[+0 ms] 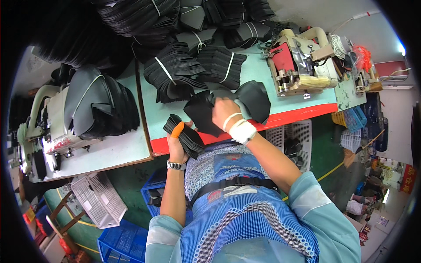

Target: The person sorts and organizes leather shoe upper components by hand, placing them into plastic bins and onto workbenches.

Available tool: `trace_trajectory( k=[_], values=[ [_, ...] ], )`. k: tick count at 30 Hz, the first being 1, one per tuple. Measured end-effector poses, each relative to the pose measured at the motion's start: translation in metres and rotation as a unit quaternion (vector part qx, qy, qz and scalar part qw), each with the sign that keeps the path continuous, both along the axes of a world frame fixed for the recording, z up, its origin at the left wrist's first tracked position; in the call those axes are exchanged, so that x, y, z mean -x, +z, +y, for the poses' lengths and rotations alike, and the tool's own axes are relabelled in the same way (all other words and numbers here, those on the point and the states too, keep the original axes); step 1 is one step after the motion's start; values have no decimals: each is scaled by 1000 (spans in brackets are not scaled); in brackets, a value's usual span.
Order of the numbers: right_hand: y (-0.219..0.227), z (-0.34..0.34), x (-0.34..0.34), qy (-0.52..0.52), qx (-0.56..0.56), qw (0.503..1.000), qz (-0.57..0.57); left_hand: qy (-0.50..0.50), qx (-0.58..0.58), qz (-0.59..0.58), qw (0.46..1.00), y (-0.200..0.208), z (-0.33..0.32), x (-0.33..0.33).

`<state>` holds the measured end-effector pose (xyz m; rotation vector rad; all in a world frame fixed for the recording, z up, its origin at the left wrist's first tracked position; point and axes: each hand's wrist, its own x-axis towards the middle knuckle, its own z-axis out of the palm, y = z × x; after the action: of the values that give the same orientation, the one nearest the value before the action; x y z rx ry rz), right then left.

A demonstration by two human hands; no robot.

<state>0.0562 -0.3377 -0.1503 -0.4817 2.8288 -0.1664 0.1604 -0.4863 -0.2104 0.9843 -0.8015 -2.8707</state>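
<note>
My left hand [177, 142], with an orange finger cover and a metal wristwatch, is wrapped round a thick stack of black flat cut pieces [189, 141] at the table's front edge. The stack is held tilted. Just right of it, my right hand [224, 112] has its fingers curled down on loose black pieces; its fingertips are partly hidden. White bands circle that wrist. One dark piece [199, 109] lies to the left of this hand, overhanging the red edge, and another curved piece [256, 101] lies to its right.
Tied bundles of black pieces [173, 72] are piled at the back of the pale green table [155, 125]. A sewing-type machine [302, 61] stands at right, another machine [48, 114] at left beside a large tied bundle [98, 105]. Plastic crates [98, 199] sit below.
</note>
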Motion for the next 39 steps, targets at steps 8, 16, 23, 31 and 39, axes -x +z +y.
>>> trace_trajectory(
  k=[8, 16, 23, 31, 39],
  values=[
    [16, 145, 17, -217, 413, 884, 28, 2, 91, 19, 996, 17, -3, -30],
    [31, 57, -74, -97, 533, 760, -359, 40, 98, 1, 994, 33, 75, -22],
    [-11, 193, -47, 139, 262, 944, 142, -50, 75, 54, 994, 40, 112, -55],
    [-53, 228, -30, 238, 159, 951, 120, -397, 592, 74, 698, 67, 189, 72],
    [-70, 220, -25, 216, 214, 932, 198, -476, 662, -14, 579, 55, 193, 98]
  ],
)
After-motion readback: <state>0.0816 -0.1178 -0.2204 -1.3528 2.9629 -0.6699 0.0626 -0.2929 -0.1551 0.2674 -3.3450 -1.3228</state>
